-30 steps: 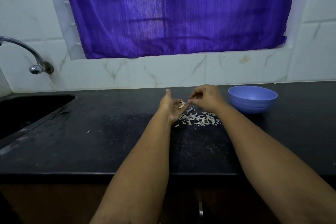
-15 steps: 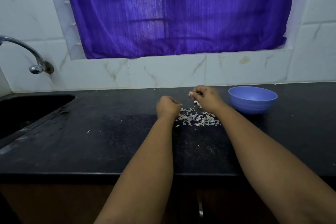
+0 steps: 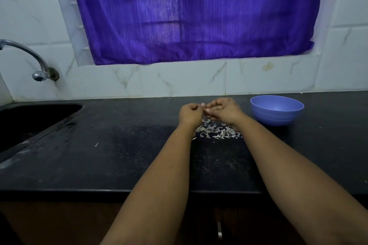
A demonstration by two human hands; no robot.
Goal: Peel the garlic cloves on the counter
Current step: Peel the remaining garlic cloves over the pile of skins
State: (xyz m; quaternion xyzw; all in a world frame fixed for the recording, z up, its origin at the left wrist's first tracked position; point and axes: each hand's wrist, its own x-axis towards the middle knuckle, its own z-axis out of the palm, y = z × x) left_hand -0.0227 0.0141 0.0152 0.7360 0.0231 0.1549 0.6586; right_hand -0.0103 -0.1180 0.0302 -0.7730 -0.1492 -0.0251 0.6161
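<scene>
Both my hands meet above the black counter (image 3: 119, 155), just behind a pile of white garlic skins (image 3: 217, 132). My left hand (image 3: 190, 113) has its fingers curled, and a small pale garlic clove (image 3: 203, 105) peeks out at its fingertips. My right hand (image 3: 223, 110) is curled too, its fingertips touching the left hand's at the clove. Most of the clove is hidden by the fingers. A blue bowl (image 3: 276, 110) stands on the counter to the right of my right hand; its contents are not visible.
A dark sink (image 3: 29, 119) is sunk into the counter at the left, with a metal tap (image 3: 39, 65) above it. A tiled wall and a purple curtain (image 3: 189, 16) rise behind. A stray skin flake (image 3: 96, 144) lies left of the pile.
My left hand closed from an open palm, and both hands rose and came together. My right hand moved left until its fingertips met the left hand's.
</scene>
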